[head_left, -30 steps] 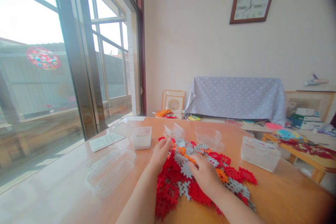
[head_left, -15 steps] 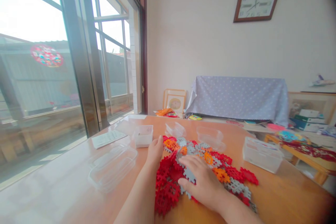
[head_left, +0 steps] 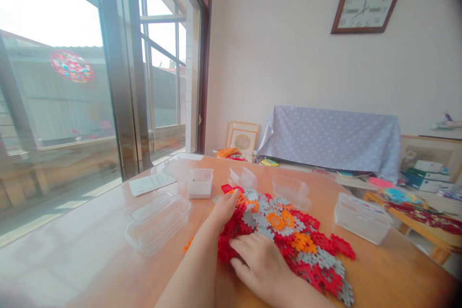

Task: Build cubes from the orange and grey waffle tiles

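Note:
A heaped spread of gear-shaped plastic pieces (head_left: 277, 221) in red, grey and orange covers the middle of the wooden table. My left hand (head_left: 227, 208) rests against the heap's left side, thumb up and fingers partly hidden by the pieces; the part I see looks open. Low at the near side, my right hand (head_left: 262, 264) lies over red pieces (head_left: 224, 248), fingers spread and touching them, with no firm hold visible. An orange piece (head_left: 188, 244) peeks out left of my left forearm.
Left of the heap lie a clear plastic lid (head_left: 159, 224), a small white box (head_left: 200, 184) and a printed sheet (head_left: 152, 185). Clear containers (head_left: 290, 191) stand behind it. A lidded clear box (head_left: 362, 218) sits at the right, near the table's edge.
My right hand has moved left and nearer to me, from the heap's middle to its near-left red pieces. My left hand has shifted slightly right. The view has tilted a little.

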{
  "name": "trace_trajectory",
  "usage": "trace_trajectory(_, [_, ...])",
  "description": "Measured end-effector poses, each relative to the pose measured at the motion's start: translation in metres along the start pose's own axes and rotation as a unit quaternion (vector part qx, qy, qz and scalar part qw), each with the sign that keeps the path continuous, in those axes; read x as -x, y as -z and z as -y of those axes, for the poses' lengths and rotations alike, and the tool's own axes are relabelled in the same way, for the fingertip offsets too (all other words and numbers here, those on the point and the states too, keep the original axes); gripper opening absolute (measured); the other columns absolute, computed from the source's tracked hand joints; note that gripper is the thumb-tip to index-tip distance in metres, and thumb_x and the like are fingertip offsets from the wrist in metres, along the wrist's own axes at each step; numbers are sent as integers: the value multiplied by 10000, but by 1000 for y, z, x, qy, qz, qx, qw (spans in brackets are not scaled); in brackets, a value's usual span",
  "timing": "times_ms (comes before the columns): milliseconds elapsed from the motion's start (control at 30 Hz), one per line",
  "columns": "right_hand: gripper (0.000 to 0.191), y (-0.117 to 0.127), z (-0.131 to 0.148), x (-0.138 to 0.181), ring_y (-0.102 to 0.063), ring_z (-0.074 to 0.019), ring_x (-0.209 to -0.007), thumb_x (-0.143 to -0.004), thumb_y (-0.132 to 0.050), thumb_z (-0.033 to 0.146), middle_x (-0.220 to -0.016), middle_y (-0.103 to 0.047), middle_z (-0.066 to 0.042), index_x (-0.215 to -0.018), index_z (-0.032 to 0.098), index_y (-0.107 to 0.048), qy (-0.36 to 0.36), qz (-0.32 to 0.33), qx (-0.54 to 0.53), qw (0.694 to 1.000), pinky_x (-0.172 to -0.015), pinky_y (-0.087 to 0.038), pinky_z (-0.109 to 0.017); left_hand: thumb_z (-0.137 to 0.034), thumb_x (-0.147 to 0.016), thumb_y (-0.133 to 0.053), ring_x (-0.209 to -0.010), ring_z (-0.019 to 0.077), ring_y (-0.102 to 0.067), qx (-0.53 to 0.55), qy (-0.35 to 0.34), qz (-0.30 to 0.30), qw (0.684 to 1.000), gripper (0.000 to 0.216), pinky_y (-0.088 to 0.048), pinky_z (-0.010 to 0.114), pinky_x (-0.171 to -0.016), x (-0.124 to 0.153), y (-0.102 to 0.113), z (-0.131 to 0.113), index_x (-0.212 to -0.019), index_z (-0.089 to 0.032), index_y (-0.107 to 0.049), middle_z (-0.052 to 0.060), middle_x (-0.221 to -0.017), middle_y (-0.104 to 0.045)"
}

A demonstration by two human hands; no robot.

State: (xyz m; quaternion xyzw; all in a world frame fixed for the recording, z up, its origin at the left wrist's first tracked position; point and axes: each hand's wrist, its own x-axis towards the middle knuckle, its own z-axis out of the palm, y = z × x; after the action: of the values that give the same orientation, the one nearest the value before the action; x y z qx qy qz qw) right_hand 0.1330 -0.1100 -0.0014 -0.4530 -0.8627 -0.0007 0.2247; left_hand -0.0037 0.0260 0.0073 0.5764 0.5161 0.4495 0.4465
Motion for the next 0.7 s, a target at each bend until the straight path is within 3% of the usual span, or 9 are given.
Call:
trace_trajectory(133, [231,-8,-11,-2,-666,-215,-897,-966,-485,199,-948,-732,-40,-1083,253,-677,-26,-44,36,998,-828,-447,-331,-828,-755,-471,-813,256,-634,15,21,19,999,752,-433,317,-702,-2,0,-1,-936,-132,-693,109,-841,-730])
trace_trajectory(333, [239,-2,-33,-5,-656,-217,-875,-978,-439,225,-892,-709,-52,-923,235,-671,-132,-100,73,983,-790,-457,-327,-807,-776,-492,-840,249,-659,40,26,62,997,733,-440,321,-721,6,0,-9,-1018,-146,-699,121,-947,-742])
trace_trajectory(500, [299,12,-59,-2,-622,-285,-1046,-950,-471,263,-1096,-690,-105,-1197,232,-637,-209,-167,122,956,-893,-486,-415,-813,-765,-517,-892,250,-675,102,49,105,988,781,-444,324,-756,8,1,-12,-1128,-140,-674,147,-1044,-741])
trace_trajectory(600, [352,16,-60,2,-596,-296,-1106,-949,-494,311,-1151,-669,-122,-1271,221,-605,-175,-205,115,956,-958,-484,-448,-812,-776,-502,-904,250,-676,131,63,64,987,785,-437,333,-770,-1,6,-7,-1163,-146,-653,151,-1066,-737])
trace_trajectory(700, [348,16,-43,5,-590,-278,-1136,-930,-552,353,-1193,-666,-101,-1251,243,-627,-89,-180,75,977,-1008,-474,-446,-772,-829,-456,-885,241,-671,131,81,-18,988,738,-439,333,-758,-9,12,-2,-1150,-134,-640,157,-1046,-733])
